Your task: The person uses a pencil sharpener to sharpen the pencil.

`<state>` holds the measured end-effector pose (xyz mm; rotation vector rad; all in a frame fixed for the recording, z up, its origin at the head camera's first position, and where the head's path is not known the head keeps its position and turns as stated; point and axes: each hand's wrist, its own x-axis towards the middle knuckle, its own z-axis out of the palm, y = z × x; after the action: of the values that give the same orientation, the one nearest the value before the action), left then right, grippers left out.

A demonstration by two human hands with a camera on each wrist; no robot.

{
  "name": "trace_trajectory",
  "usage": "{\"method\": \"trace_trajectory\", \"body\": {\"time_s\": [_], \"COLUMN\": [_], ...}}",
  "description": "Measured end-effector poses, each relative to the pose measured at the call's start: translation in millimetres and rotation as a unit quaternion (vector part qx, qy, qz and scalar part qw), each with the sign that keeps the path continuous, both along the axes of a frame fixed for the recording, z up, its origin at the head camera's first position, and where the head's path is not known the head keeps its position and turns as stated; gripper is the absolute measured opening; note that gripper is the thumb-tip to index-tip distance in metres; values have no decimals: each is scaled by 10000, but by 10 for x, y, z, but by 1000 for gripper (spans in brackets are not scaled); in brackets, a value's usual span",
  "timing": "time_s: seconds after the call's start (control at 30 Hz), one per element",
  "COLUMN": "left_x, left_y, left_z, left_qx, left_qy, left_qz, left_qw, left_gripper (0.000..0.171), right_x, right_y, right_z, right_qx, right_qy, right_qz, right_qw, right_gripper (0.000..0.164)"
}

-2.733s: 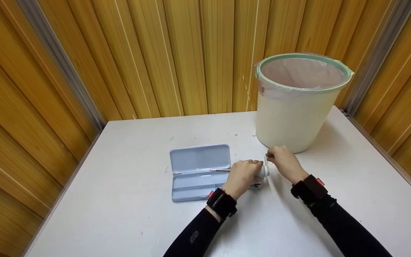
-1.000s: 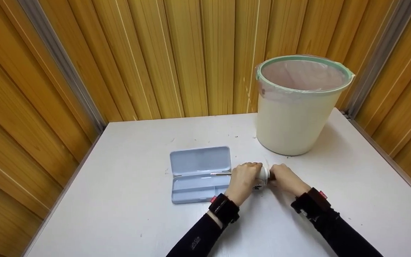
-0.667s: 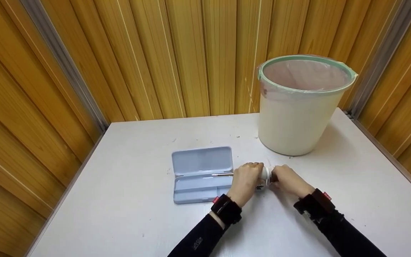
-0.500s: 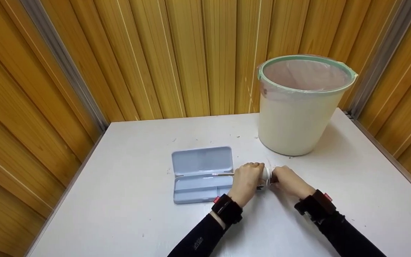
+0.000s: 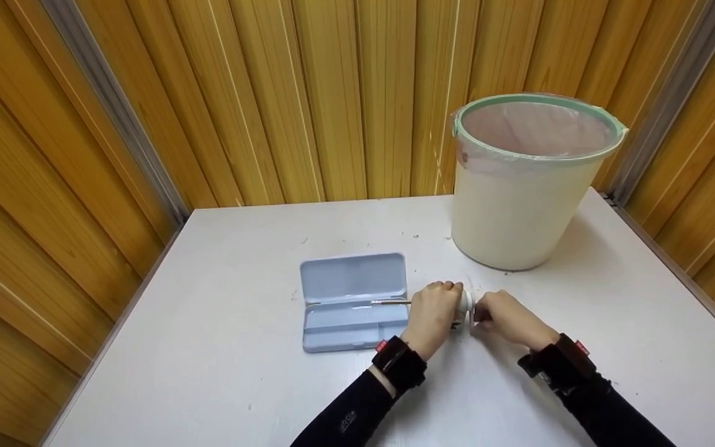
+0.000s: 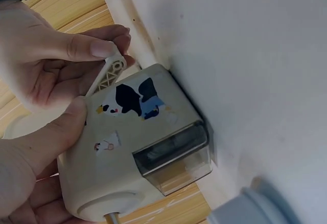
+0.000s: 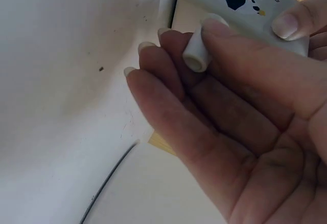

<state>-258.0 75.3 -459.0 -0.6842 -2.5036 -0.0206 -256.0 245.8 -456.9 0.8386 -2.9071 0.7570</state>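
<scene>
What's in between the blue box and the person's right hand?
In the head view, the left hand and the pencil sharpener it holds sit between the blue box and the right hand. A pencil pokes out toward the box.

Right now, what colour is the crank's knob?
White; the knob shows best in the right wrist view.

No words are reading clearly
Pale lettering [image 5: 347, 421] is running along the left sleeve [image 5: 367, 397], too small to make out; a red tag [image 5: 382, 345] is sitting on each wristband [image 5: 402, 363], too blurred to read
</scene>
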Motion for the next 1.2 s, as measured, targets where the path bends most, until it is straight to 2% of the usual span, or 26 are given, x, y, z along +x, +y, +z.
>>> {"method": "trace_trajectory", "body": {"time_s": [0.43,0.67,0.97,1.2], "left_x": [-47,-50,-50,-71], "left_y": [-35,-15,-43,-100], "left_z": [26,-4,29,11], "left_qx": [114,198,222,157], "left_qy": [3,-57,-44,-31], "left_qz": [-186,-268,-425,-507], "left_qw": [9998,9994,9988,9986], "left_gripper": [23,26,26,25], "right_x": [104,139,164,190], "right_y": [33,74,64,24], "right_z": [294,326,453,390], "right_qx": [-124,-190,-255,-410], "right_qy": [-45,-157,537,844], "right_qz": [437,447,253,-9], "right_qw": [9990,9987,9979,9956], "right_gripper": [12,10,11,10]}}
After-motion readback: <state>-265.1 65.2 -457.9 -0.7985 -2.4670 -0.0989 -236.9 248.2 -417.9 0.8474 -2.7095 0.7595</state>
